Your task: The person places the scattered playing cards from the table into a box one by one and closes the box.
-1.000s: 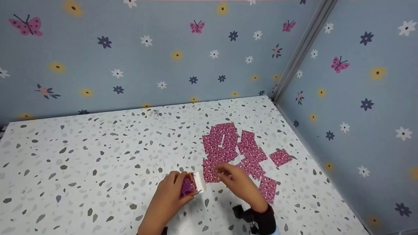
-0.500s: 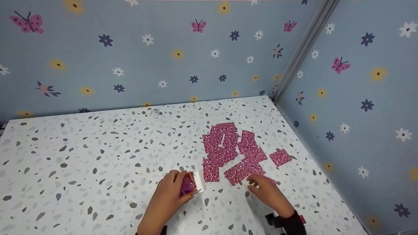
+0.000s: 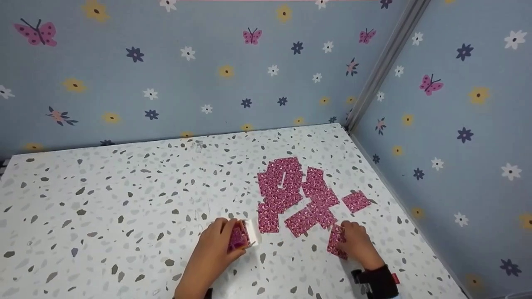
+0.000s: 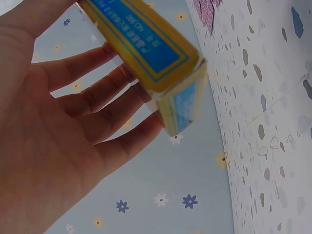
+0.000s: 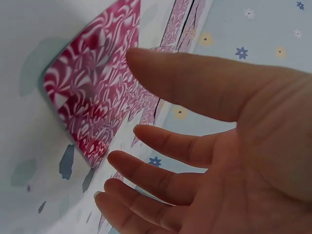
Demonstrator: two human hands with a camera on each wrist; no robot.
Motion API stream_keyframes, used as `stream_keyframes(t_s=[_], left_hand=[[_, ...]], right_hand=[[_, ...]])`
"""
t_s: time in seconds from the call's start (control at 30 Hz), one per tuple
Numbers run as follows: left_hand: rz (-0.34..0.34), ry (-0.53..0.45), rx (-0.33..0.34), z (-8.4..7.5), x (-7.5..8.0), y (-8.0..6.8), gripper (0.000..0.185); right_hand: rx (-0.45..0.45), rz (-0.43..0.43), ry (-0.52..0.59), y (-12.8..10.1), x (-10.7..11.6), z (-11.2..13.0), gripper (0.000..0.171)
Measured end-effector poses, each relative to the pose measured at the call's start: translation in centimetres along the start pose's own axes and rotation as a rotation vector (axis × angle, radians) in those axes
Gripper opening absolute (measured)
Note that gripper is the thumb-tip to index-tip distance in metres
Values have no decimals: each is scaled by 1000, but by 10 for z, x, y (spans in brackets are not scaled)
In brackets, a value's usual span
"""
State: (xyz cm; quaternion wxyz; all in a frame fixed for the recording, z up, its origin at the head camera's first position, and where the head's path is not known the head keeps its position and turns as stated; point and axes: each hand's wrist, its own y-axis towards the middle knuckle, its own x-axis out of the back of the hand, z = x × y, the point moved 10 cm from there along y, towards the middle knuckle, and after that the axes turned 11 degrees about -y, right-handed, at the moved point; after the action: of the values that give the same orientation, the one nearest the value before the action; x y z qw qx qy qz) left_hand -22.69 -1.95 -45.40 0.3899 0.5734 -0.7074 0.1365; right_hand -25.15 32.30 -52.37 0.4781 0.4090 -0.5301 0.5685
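Observation:
My left hand (image 3: 213,245) grips a small card box (image 3: 238,238) near the front of the table, its white flap sticking out to the right. In the left wrist view the box (image 4: 146,41) shows yellow and blue printed sides between thumb and fingers. My right hand (image 3: 360,244) is at the right side of a pink patterned playing card (image 3: 335,243) lying on the table. Thumb and fingers stand apart in the right wrist view, with the card (image 5: 95,90) beyond the thumb tip; whether they touch it I cannot tell.
Several pink patterned cards (image 3: 286,182) lie overlapping to the right of the table's middle. A single card (image 3: 356,202) lies apart on the right. The speckled white table (image 3: 124,199) meets a flowered blue wall (image 3: 166,74) behind and another on the right (image 3: 449,112).
My right hand has moved rightward from near the cards in the middle to the lone card at the lower right. My left hand and the box stay in place.

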Motion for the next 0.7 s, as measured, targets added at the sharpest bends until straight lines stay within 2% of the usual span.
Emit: stream_keyframes(t_s=[0.1,0.33,0.57,0.7], left_hand=[[-8,-4,-1,0,1,0,72],[-11,6,-7,-1,2,1,72],[-16,-1,-10,-1,2,0,71],[-22,7,-10,-1,2,0,68]], right_hand=[[9,-5,-15,1,-1,-1,55],[9,12,-33,1,-4,-4,54],[-65,85,-48,1,-11,-16,62],[-105,130,-6,-1,-15,-22,64]])
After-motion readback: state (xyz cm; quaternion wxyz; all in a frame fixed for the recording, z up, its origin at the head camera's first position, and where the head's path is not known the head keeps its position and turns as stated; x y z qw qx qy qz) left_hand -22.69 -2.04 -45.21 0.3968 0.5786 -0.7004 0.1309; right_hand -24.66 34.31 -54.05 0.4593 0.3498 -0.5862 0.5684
